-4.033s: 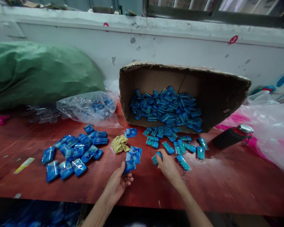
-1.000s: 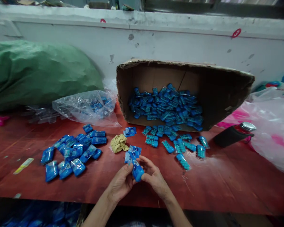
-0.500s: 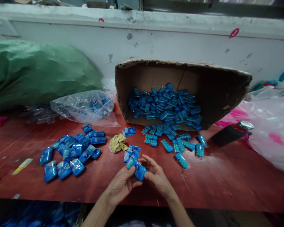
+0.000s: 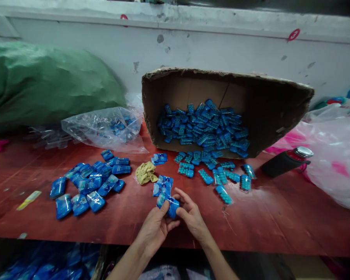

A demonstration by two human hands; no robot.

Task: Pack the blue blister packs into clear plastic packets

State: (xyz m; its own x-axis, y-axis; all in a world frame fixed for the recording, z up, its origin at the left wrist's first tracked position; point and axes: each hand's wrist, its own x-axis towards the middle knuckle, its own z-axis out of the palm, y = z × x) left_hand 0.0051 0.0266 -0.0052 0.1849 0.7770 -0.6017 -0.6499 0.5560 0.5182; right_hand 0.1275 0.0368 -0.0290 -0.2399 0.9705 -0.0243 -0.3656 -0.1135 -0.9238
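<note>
Two hands meet at lower centre of the head view, right by the near edge of the red table [image 4: 280,225]. Left hand [image 4: 154,227] and right hand [image 4: 192,217] both pinch one blue packet [image 4: 170,206] between thumbs and fingertips, held just above the tabletop. Open room is mostly lower right, a bare stretch of table toward the frame edge.

Just above the hands sits a small stack of blue sleeves [image 4: 162,186], with a yellow cloth [image 4: 145,173] beside it. Left of that, a pile of filled packets [image 4: 89,184]. Centre frame, a cardboard box [image 4: 268,112] lies tipped on its side, with blue pill strips [image 4: 204,128] spilling out in front. A clear bag [image 4: 102,128] and a green sack [image 4: 49,85] crowd the upper left; a dark bottle [image 4: 286,162] lies at right beside a white plastic bag [image 4: 338,155].
</note>
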